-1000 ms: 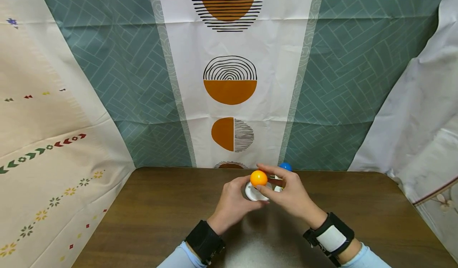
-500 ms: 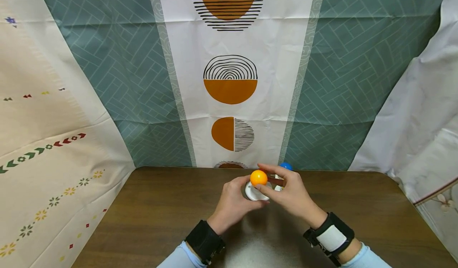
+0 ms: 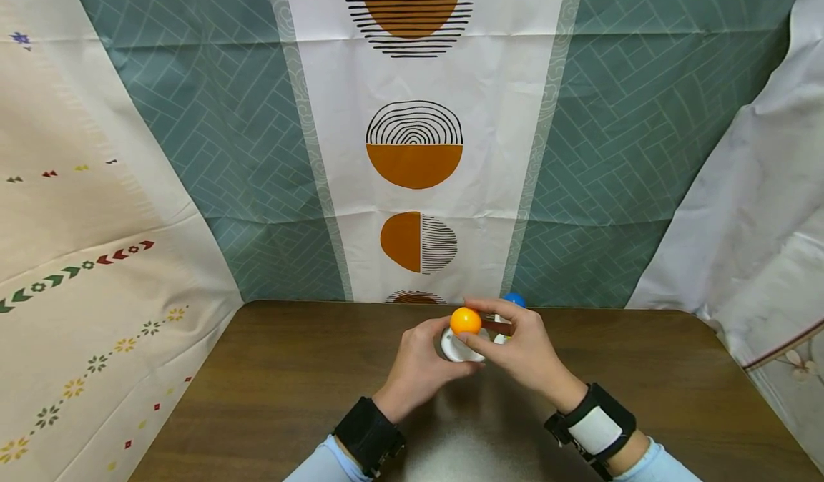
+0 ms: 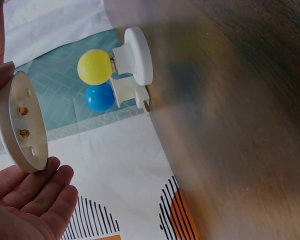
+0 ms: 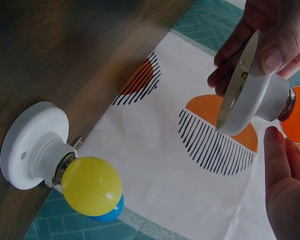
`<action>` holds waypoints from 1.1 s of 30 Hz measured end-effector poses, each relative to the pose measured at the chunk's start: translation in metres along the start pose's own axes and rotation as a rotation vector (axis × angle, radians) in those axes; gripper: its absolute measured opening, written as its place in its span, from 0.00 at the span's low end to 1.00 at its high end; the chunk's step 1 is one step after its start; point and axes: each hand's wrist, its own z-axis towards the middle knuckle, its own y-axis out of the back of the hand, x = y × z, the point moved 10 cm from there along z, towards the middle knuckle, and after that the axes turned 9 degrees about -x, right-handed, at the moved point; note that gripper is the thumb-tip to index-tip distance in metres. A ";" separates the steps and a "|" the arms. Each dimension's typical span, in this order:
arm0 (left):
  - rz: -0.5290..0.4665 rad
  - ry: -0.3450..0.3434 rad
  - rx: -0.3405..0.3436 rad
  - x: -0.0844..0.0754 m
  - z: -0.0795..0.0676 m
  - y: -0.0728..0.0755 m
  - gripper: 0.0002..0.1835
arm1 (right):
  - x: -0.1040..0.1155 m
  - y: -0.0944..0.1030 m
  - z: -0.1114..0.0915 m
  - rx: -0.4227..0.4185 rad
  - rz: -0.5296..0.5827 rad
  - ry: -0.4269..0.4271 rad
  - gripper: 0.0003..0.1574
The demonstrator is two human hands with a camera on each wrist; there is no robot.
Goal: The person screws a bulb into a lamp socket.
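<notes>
An orange bulb (image 3: 466, 320) sits in a white round socket base (image 3: 458, 349), held above the dark wooden table (image 3: 270, 382). My left hand (image 3: 438, 346) grips the base by its rim; the right wrist view shows the fingers round the base (image 5: 245, 95), with the bulb (image 5: 296, 112) at the frame edge. My right hand (image 3: 481, 322) pinches the orange bulb between thumb and forefinger. The base's flat underside (image 4: 20, 122) with two brass contacts faces the left wrist camera.
Two other holders stand on the table behind the hands. One is a white holder (image 5: 32, 145) with a yellow bulb (image 5: 91, 186); behind it is a blue bulb (image 3: 513, 299). Patterned cloth (image 3: 412, 146) hangs at the table's far edge and on both sides.
</notes>
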 end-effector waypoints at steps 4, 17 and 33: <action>0.006 -0.002 -0.001 0.000 0.000 0.000 0.35 | -0.008 -0.004 -0.001 0.033 0.006 0.015 0.30; -0.010 -0.022 0.001 -0.001 0.000 -0.002 0.35 | -0.024 -0.003 -0.001 0.020 0.020 0.000 0.28; -0.010 -0.041 -0.007 -0.005 -0.001 -0.001 0.33 | 0.005 0.000 -0.001 0.001 0.011 0.004 0.26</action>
